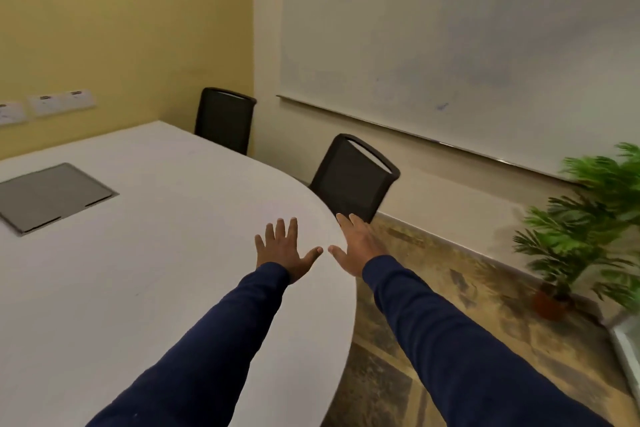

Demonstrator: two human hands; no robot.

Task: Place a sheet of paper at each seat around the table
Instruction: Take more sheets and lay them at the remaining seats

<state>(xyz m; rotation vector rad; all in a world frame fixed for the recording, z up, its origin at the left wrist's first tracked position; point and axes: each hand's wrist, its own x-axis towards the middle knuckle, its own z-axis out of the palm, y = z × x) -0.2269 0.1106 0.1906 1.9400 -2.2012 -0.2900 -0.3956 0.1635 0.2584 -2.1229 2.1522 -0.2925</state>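
Both your hands are empty. Your left hand (282, 250) is spread with straight fingers over the white table (138, 288) near its curved right edge. Your right hand (356, 246) reaches, fingers straight, just past that edge toward the nearer black chair (353, 177). No sheet of paper shows anywhere in view, so the main risk is counting a seat as served when it is not. The farther chair (225, 120), at the table's far edge, would be easy to skip. A sheet laid too near the rounded edge could slide to the floor.
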